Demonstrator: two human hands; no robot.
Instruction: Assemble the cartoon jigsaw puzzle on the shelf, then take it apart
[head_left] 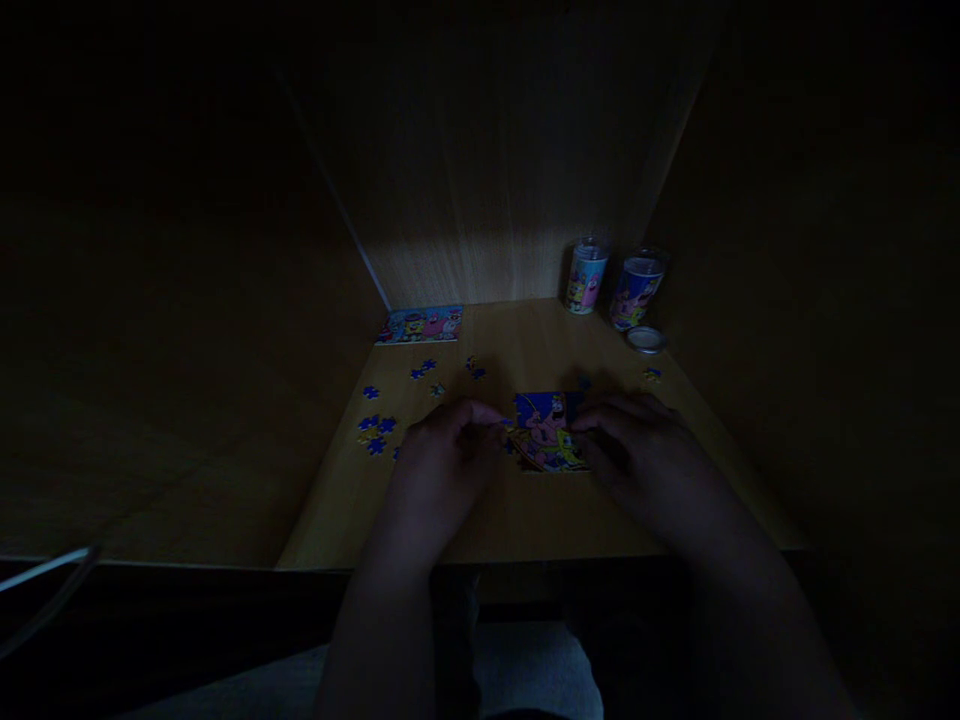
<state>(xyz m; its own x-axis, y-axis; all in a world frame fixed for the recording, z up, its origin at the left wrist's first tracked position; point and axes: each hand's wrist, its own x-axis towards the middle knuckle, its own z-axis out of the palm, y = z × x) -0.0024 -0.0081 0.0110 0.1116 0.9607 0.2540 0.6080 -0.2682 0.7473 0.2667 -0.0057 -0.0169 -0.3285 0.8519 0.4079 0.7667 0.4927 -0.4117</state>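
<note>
In the head view, which is very dark, a partly assembled SpongeBob jigsaw puzzle [541, 432] lies flat on the wooden tabletop [480, 525], between the person's two hands and toward the near edge. It shows a pink starfish figure above a yellow sponge figure on a blue ground.

The left hand [448, 452] is curled, its thumb and forefinger drawn together at the puzzle's left edge, where bits of blue and yellow show; whether they pinch a piece there I cannot tell. The right hand [636, 440] bends over the puzzle's right side, fingertips at its edge and covering part of it; I cannot tell whether they grip it or only rest there.

Left of the left hand lies a cluster of loose blue and yellow puzzle pieces [386, 425], with a single blue piece [371, 392] just beyond. More scattered pieces [429, 364] lie farther back, and a small blue-and-yellow piece [652, 375] lies beyond the right hand.

At the back left, a rectangular cartoon picture [420, 326] lies near the wooden back panel [480, 200]. At the back right stand a light-blue cartoon can [586, 280] and a dark-blue cartoon can [636, 290], with a round silvery lid [646, 340] just in front of the latter.
</note>
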